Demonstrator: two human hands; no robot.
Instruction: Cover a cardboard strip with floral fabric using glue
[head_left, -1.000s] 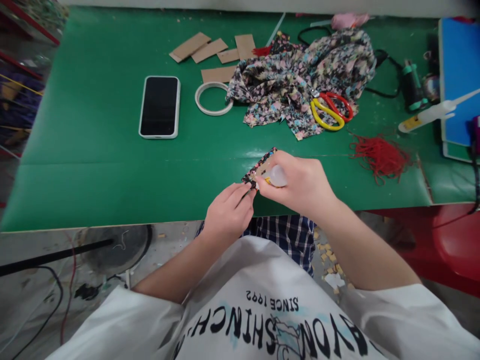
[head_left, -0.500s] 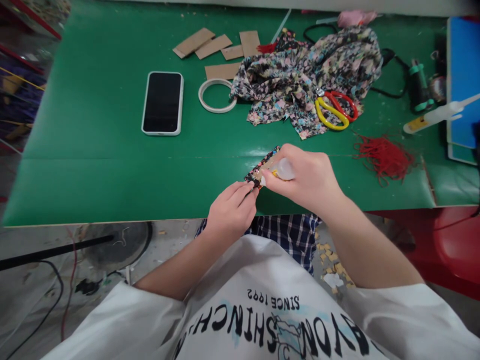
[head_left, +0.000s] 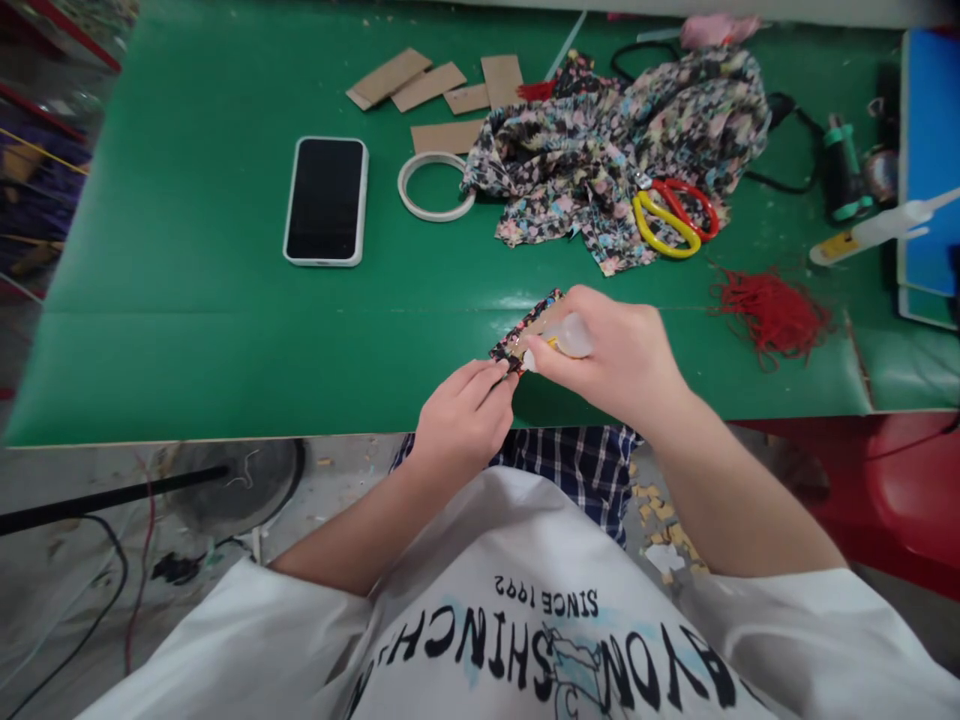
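Observation:
Near the table's front edge, my left hand [head_left: 465, 415] is closed on the lower end of a cardboard strip [head_left: 534, 325] edged with floral cloth. My right hand [head_left: 626, 350] wraps round a small clear glue bottle [head_left: 574, 336] with a yellow label, its white tip pointing down at the strip's lower end. Part of the strip is hidden under my right hand. Beyond the hands lies a crumpled floral cloth [head_left: 600, 150], with red and yellow scissors [head_left: 664, 225] on it. Red threads [head_left: 772, 315] lie in a heap to the right.
On the green table [head_left: 187, 350] are a phone [head_left: 327, 200], a tape roll [head_left: 406, 200], several cardboard pieces [head_left: 390, 78], a second bottle [head_left: 862, 238], a green and black tool [head_left: 841, 165] and a blue board [head_left: 930, 170]. A red stool [head_left: 915, 480] stands at the right.
The view has shifted slightly. Both hands keep nearly the same place and hold, with the bottle tip still at the strip's lower end.

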